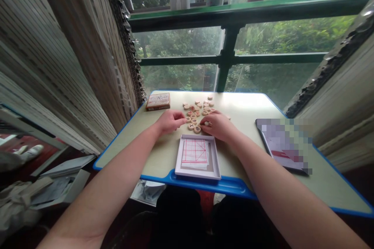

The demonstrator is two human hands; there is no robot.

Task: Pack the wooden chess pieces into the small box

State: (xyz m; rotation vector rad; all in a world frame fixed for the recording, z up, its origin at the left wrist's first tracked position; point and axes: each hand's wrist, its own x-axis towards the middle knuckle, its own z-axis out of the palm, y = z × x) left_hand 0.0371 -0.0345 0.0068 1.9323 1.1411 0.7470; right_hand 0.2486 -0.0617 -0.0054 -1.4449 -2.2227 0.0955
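Observation:
Round wooden Chinese chess pieces (pixel 193 121) with dark or red characters lie in a loose cluster on the table. My left hand (pixel 172 121) is at the cluster's left edge, fingers curled and fingertips against the outermost piece; anything inside the curl is hidden. On the other side, my right hand (pixel 216 125) rests palm down with loosely bent fingers apart, beside a dark-marked piece (pixel 197 128). Nearer me sits a shallow white box tray (pixel 217 169), holding a folded paper board (pixel 194 151) with red grid lines.
A flat printed box (pixel 158 101) lies at the table's back left. On the right is a tablet (pixel 280 144), partly blurred out. The pale table (pixel 242 105) has a blue rim and stands against a green-framed window (pixel 230 42), with curtains (pixel 87 27) at both sides.

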